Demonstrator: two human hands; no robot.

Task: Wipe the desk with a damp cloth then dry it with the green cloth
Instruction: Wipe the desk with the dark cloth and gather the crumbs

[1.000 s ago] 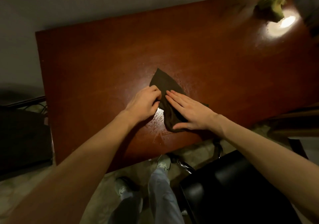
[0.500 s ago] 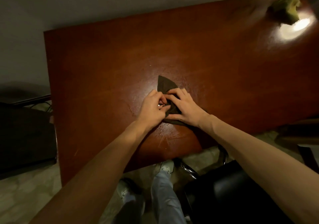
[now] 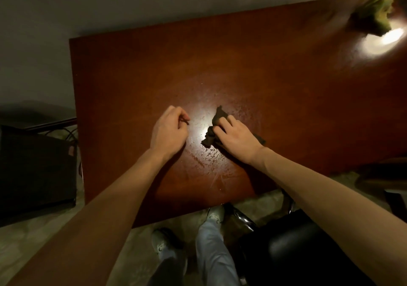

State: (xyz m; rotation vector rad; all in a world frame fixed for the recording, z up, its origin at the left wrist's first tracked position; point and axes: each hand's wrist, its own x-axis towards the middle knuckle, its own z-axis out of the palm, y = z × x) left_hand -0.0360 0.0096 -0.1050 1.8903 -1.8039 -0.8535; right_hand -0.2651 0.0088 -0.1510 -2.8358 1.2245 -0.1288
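Dark damp cloth [image 3: 212,131] sits bunched near the middle of the desk [image 3: 286,92], water beads around it; right hand [image 3: 236,139] presses down on it, fingers gripping the wad, left hand [image 3: 169,131] loosely curled beside it, holding nothing. Looks like the wet-wipe step; next calls for broad strokes over the dry-looking areas. Green cloth [image 3: 374,15] waits at the far right corner.

The reddish-brown wooden desk [image 3: 264,70] looks glossy and smooth, with wet streaks. The dark crumpled damp cloth [image 3: 211,135] is matt; the green rumpled cloth [image 3: 377,17] seems soft.
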